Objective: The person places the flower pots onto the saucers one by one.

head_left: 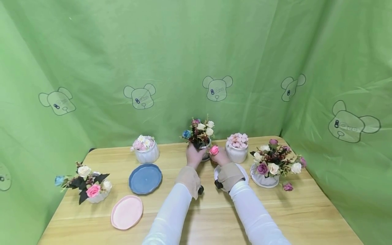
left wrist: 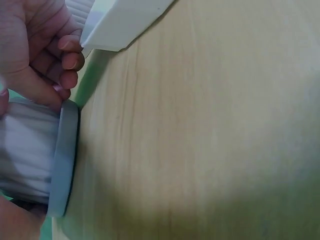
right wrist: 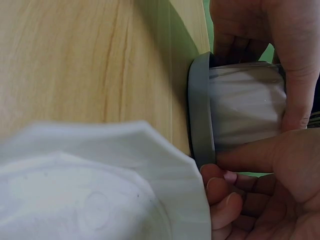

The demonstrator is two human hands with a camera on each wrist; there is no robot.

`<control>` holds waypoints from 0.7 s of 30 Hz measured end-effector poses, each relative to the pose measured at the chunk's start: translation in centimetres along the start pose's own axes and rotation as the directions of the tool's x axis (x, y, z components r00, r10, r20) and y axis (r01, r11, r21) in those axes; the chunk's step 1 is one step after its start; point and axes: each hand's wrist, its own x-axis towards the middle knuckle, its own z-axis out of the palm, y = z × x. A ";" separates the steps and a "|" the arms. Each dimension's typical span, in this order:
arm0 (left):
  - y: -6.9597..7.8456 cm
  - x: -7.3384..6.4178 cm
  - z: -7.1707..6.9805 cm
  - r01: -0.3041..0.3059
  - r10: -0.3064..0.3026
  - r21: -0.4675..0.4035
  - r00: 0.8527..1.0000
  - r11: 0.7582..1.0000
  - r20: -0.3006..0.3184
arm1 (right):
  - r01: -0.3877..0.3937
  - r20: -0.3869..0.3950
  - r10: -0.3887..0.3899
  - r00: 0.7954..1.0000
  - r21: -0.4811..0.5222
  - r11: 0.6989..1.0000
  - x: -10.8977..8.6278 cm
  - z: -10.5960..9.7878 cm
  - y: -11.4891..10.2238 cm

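At the back centre of the table stands a white flowerpot (right wrist: 245, 107) with blue, purple and cream artificial flowers (head_left: 200, 131), on a grey saucer (left wrist: 64, 160). My left hand (head_left: 195, 156) grips this pot, its thumb across the side in the right wrist view. On the pot's other side, my right hand (head_left: 219, 157) pinches the saucer's rim, thumb against the inside and fingers curled at the outer edge. A pink rose (head_left: 214, 150) hangs over the right hand in the head view. Below the right wrist lies a white plate (right wrist: 170, 145), partly covered by the sleeve.
White pots of pink flowers stand at back left (head_left: 147, 154) and beside my right hand (head_left: 236, 154). A rose pot (head_left: 265, 180) on a white saucer is at right, another pot (head_left: 97, 197) at left. A blue plate (head_left: 145, 179) and pink plate (head_left: 127, 212) lie left of my arms.
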 end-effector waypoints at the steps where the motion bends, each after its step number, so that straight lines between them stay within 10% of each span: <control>1: 0.1 0.0 -0.1 0.005 -0.005 0.003 1.000 1.000 0.008 | 0.006 -0.004 -0.006 1.000 0.006 1.000 0.3 0.3 0.5; 11: 0.8 0.2 -1.4 0.008 -0.015 0.058 0.992 0.998 0.126 | -0.021 -0.019 0.021 1.000 -0.020 1.000 3.6 3.3 4.4; 18: 1.2 0.1 -2.2 0.015 -0.027 0.076 0.988 0.997 0.152 | -0.181 0.115 0.182 0.977 -0.014 0.983 -4.3 -4.9 -7.1; 21: 1.4 0.0 -2.5 0.034 -0.046 0.081 0.986 0.996 0.157 | -0.139 0.091 0.140 0.986 -0.016 0.990 -6.3 -6.2 -8.8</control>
